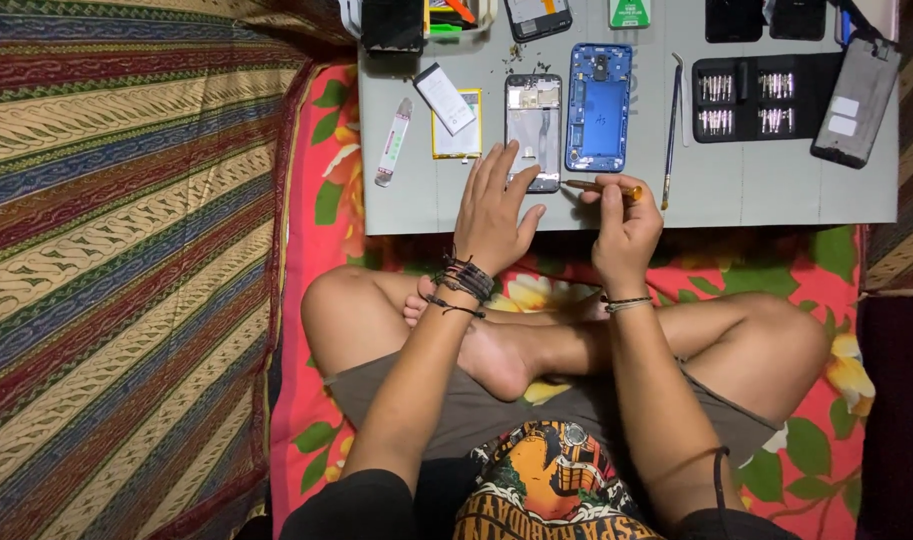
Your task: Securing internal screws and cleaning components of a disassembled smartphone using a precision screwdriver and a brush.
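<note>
The opened phone body (533,130) lies flat on the grey tabletop (776,185), screen side down, its inner frame exposed, near the front edge. The left hand (496,215) rests on its lower left corner with fingers spread and fingertips touching the frame. The right hand (626,230) is just right of the phone body, fingers pinched around a thin screwdriver (601,187) with an amber handle; the tip points left toward the phone's lower edge. Directly right of the phone body lies a blue phone back frame (598,107), parallel to it. To the left lie a yellow-edged flat battery (457,125) with a white rectangular part (444,98) across it, and a small white tube (393,142). Right of the blue frame lies a slim metal pry tool (670,135). Farther right, a black bit case (761,97) lies open, holding four groups of silver bits in its slots. A dark phone (856,100) lies at the tabletop's right end.
</note>
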